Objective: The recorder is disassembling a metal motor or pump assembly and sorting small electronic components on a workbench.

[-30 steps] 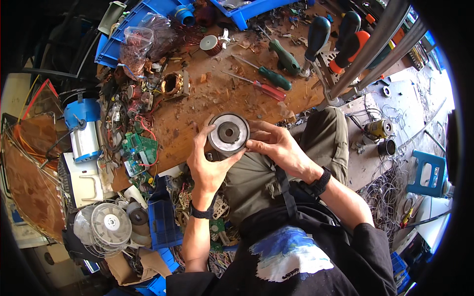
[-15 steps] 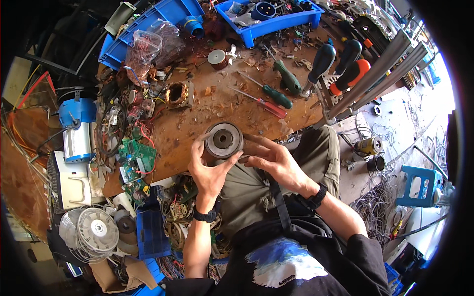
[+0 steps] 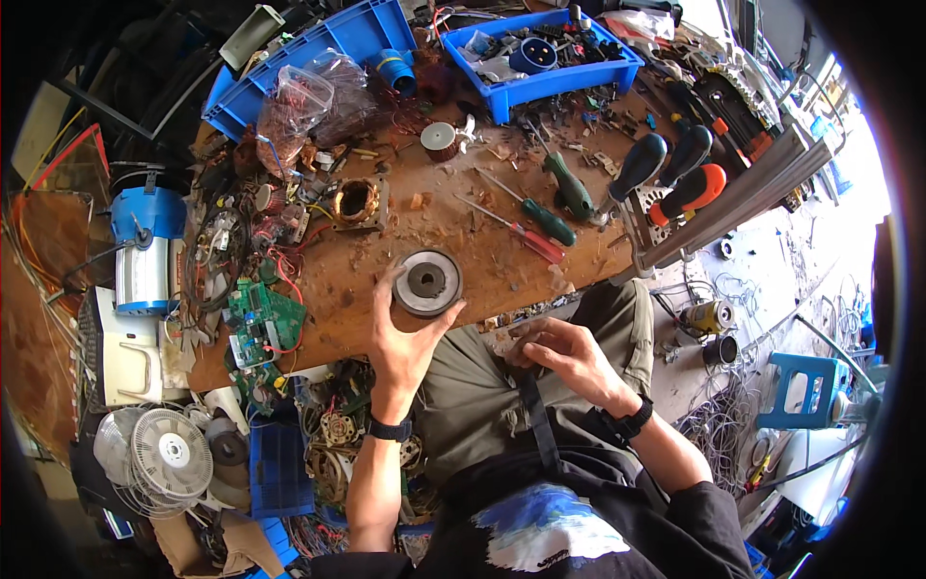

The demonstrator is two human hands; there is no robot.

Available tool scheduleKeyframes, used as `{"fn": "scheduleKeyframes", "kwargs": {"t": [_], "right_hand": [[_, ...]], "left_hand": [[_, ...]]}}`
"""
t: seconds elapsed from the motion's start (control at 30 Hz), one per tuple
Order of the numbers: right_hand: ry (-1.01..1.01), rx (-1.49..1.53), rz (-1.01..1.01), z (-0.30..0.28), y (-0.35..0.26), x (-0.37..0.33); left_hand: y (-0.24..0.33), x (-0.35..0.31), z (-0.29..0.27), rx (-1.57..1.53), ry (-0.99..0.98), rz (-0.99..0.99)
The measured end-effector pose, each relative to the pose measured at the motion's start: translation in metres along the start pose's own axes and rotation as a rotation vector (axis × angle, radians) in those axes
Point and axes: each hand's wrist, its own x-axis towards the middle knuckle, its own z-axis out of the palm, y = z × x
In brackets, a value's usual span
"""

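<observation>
A thick round metal disc point(image 3: 445, 277), grey with a pale ring face and a dark hub with a hole, is at the front edge of the workbench. Around its left and lower rim, the thumb and fingers of my left hand point(image 3: 400, 338) grip it. Whether the disc rests on the wood, I cannot tell. My right hand point(image 3: 569, 355) is apart from it, over my lap to the right. Its fingers are curled and pressed together; anything small between them is hidden.
On the wooden workbench point(image 3: 333, 314) lie a red screwdriver point(image 3: 540, 246), green-handled screwdrivers point(image 3: 548, 222) and a copper-wound coil point(image 3: 355, 202). Green circuit boards point(image 3: 275, 318) sit left. A metal frame point(image 3: 743, 198) stands right; a blue tray point(image 3: 540, 82) of scraps is at the back.
My right hand has come off the disc and moved right and down. The left hand keeps hold of the disc, now slightly farther left and lower in view.
</observation>
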Motion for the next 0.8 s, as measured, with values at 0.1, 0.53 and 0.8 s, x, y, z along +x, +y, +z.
{"fn": "scheduleKeyframes", "kwargs": {"t": [0.1, 0.53, 0.8], "right_hand": [[0.02, 0.026, 0.004, -0.001, -0.001, 0.001], [0.292, -0.505, -0.28, -0.017, -0.009, 0.007], [0.33, -1.048, -0.652, -0.015, -0.024, 0.028]], "left_hand": [[-0.008, -0.004, 0.014, 0.053, -0.003, 0.065], [-0.012, 0.021, -0.006, 0.184, -0.243, 0.23], [-0.017, 0.019, -0.007, 0.026, -0.259, 0.107]]}}
